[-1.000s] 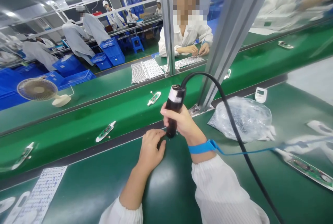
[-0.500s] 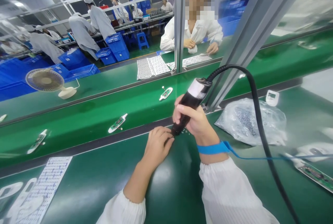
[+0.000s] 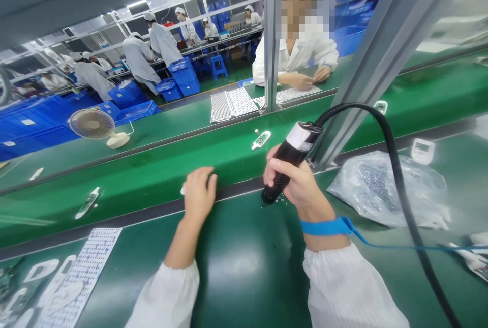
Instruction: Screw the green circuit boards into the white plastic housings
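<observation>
My right hand [image 3: 292,180] is wrapped round a black electric screwdriver [image 3: 293,150] with a pale label and a thick black cable. The tool leans, its lower end close to a scatter of tiny screws [image 3: 281,198] on the green bench. My left hand [image 3: 200,190] reaches over the near edge of the green conveyor belt, its thumb apart from the curved fingers. It partly covers a white piece [image 3: 183,190], of which only a tip shows. Farther along the belt lie a white housing with a green circuit board [image 3: 261,140] and another such housing [image 3: 87,202].
A clear plastic bag of small parts [image 3: 381,185] and a white frame [image 3: 422,151] lie to the right. A metal post [image 3: 358,68] rises beside the screwdriver. At left are a label sheet [image 3: 97,262] and white frames [image 3: 41,270]. Across the belt sit a fan [image 3: 91,123] and a co-worker [image 3: 297,58].
My left hand has moved left, away from the screwdriver's tip and onto the belt's edge. The right hand keeps hold of the screwdriver. The view has shifted, and the housings have drifted along the belt.
</observation>
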`<state>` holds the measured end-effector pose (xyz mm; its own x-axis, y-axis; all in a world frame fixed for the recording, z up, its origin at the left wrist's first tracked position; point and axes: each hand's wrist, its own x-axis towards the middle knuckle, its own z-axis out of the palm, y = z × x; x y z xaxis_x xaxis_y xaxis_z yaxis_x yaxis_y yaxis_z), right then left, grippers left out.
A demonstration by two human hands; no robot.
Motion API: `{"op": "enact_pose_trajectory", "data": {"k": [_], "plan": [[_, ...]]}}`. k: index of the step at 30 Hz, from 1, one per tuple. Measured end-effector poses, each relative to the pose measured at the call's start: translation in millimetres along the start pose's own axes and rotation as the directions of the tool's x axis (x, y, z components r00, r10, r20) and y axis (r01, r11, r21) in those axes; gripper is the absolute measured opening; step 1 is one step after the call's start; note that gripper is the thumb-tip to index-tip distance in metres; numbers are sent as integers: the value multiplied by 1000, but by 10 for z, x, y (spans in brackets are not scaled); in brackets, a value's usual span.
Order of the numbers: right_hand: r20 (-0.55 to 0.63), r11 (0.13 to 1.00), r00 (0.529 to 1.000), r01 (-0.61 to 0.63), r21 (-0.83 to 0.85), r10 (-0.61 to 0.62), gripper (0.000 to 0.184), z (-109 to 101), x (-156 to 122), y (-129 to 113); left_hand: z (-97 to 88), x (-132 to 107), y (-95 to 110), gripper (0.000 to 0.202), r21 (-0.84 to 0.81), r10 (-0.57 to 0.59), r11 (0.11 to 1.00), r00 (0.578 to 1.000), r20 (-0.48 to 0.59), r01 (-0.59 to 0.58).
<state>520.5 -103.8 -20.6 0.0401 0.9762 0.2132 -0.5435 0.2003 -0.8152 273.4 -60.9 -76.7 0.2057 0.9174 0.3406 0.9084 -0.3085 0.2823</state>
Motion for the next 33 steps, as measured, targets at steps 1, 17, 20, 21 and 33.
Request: {"op": "enact_pose_trajectory", "data": {"k": [1, 17, 20, 21, 33], "plan": [[-1, 1000, 1000, 4, 2, -4, 13, -4, 1, -1, -37, 123, -149, 35, 81, -87, 993, 996, 21, 85], [-64, 993, 991, 119, 12, -118, 13, -51, 1, -71, -226, 67, -73, 51, -418, -326, 849, 943, 66, 323], [-71, 985, 982, 173, -10, -173, 13, -17, -16, -134, -76, -420, 164, 37, -484, -330, 813, 941, 77, 324], [-66, 982, 980, 186, -21, -187, 13, 8, -22, -146, -35, -552, 229, 31, -418, -308, 856, 949, 63, 305], [45, 969, 988, 155, -194, -149, 17, 491, -107, 91, 95, -793, 347, 20, -279, 149, 954, 981, 121, -110]]}}
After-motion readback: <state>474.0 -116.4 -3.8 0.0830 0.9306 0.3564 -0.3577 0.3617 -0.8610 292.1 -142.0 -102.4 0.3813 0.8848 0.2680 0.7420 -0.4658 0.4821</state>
